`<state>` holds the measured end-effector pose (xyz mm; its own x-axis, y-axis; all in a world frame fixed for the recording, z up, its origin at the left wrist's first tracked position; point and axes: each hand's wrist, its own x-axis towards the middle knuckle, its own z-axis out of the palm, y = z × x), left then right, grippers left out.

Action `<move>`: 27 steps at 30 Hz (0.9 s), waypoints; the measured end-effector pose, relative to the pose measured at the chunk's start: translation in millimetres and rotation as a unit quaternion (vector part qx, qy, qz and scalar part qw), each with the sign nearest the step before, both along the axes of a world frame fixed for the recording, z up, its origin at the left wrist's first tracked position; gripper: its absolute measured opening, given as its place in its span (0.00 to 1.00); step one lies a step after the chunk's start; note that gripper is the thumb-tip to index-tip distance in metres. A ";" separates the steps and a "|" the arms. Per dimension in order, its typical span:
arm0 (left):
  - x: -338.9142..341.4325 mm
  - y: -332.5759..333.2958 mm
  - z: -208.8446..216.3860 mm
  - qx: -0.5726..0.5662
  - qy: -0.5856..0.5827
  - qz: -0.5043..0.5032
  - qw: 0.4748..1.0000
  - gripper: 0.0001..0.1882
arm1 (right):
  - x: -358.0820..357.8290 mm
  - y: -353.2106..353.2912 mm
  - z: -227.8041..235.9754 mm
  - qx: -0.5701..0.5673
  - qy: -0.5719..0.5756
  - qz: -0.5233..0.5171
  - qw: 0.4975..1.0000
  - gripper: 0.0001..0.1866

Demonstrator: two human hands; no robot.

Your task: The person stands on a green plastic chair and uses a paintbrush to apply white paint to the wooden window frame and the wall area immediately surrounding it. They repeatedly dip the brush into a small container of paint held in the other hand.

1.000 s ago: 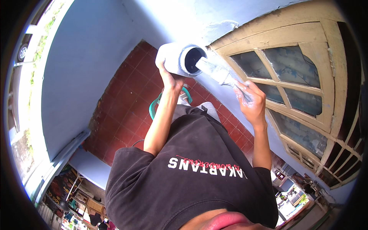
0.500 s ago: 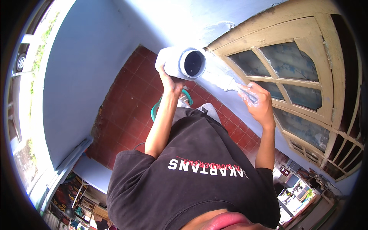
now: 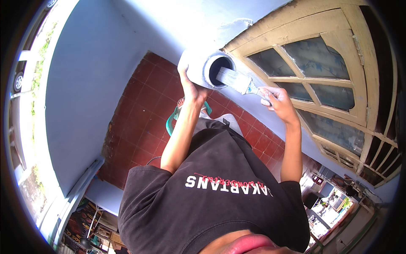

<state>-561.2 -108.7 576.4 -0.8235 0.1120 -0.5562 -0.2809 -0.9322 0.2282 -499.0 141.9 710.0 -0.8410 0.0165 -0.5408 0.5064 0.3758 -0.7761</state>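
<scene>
My left hand [image 3: 192, 88] grips a white paint tub [image 3: 195, 67] from below and the side. The tub is tilted with its round mouth facing right; its inside looks dark, and how much paint it holds cannot be seen. My right hand [image 3: 277, 101] is closed round the handle of a paintbrush [image 3: 239, 81]. White paint coats the bristles and smears the ferrule and my fingers. The bristle tips reach into the tub's mouth.
A cream-painted wooden window frame [image 3: 311, 78] with glass panes stands on the right. Pale blue walls [image 3: 97, 84] rise at the left and ahead, with a rough patch near the window. Red floor tiles [image 3: 139, 106] and a green sandal [image 3: 170, 122] show below.
My right hand has moved the brush left, so its bristles now enter the tub's mouth. The tub has shifted slightly right.
</scene>
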 end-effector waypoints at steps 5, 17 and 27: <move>-0.3 -5.7 -22.3 -0.012 0.011 -0.021 1.000 0.40 | 12.2 27.4 7.9 -0.007 -0.004 -0.006 1.000 0.17; 9.4 0.7 -7.1 -0.008 -0.016 -0.053 0.998 0.39 | 27.0 -17.3 3.0 -0.031 0.121 0.020 0.992 0.15; 9.7 -12.2 -8.1 0.025 0.041 -0.056 0.997 0.41 | 45.2 3.0 16.1 0.122 0.282 0.062 0.950 0.13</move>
